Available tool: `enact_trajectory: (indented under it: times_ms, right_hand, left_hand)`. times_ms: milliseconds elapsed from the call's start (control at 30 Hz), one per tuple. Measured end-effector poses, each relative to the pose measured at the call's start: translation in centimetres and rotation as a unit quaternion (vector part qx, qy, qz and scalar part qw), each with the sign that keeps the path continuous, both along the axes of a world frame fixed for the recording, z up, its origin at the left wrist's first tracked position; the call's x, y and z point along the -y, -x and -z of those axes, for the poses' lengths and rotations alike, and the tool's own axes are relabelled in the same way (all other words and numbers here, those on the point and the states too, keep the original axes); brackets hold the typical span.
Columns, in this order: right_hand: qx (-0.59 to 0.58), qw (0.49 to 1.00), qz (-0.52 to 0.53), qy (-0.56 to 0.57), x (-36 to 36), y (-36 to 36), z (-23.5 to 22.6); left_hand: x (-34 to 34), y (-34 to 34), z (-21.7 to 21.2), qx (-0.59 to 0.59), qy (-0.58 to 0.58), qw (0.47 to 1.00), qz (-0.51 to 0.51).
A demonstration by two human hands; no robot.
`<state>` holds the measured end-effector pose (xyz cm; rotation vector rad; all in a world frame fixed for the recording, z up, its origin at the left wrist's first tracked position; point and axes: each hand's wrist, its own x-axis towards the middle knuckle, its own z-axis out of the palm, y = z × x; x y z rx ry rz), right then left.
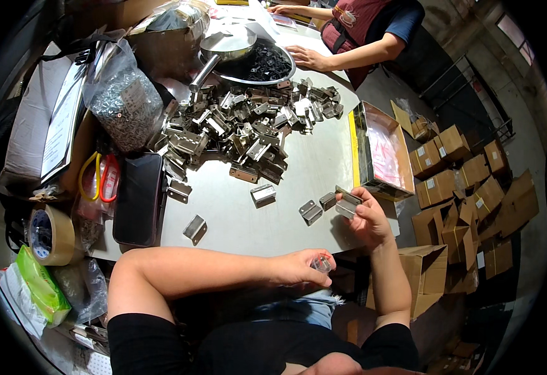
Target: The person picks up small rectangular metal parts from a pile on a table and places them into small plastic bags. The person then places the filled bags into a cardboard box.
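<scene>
My left hand (pixel 298 267) is closed on a small clear plastic bag (pixel 321 262) with a red edge, over my lap at the table's near edge. Its contents are too small to make out. Between the thumb and fingers of my right hand (pixel 372 220) is a bent metal bracket (pixel 348 206), held above the right side of the table. Just left of it, a loose bracket (pixel 311 212) lies on the tabletop. Another bracket (pixel 263 195) rests farther left, and a third bracket (pixel 195 229) sits nearer my left forearm. Beyond them spreads a large pile of brackets (pixel 242 131).
A metal bowl of black parts (pixel 290 69) stands behind the pile, near a co-worker's hand (pixel 308 58). An open box of pink-edged bags (pixel 383 147) is at right. Left are a screw bag (pixel 123 103), a dark phone-shaped slab (pixel 139 200) and a tape roll (pixel 51 236). Cartons (pixel 455 144) cover the floor.
</scene>
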<state>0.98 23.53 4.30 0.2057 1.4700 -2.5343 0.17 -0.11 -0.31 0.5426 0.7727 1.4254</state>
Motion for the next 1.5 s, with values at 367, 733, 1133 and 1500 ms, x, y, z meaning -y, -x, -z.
enact_trajectory:
  times_ms: [367, 733, 1133, 1500]
  right_hand:
    - [-0.079, 0.982, -0.101, -0.140, 2.6, -4.5, -0.4]
    - [-0.138, 0.959, -0.147, -0.201, 2.1, -5.5, -1.7]
    - [-0.180, 0.797, -0.280, -0.504, 4.3, -3.3, -6.1]
    - [-0.115, 0.756, -0.090, -0.639, 6.1, -0.2, -3.8]
  left_hand:
    - [-0.1, 0.1, -0.1, 0.074, -0.037, 0.992, -0.093]
    - [0.0, -0.2, -0.2, -0.022, -0.030, 0.997, -0.068]
    - [-0.6, -0.6, 1.4, -0.048, -0.049, 0.994, -0.079]
    - [-0.1, -0.5, 0.7, -0.217, -0.030, 0.976, -0.015]
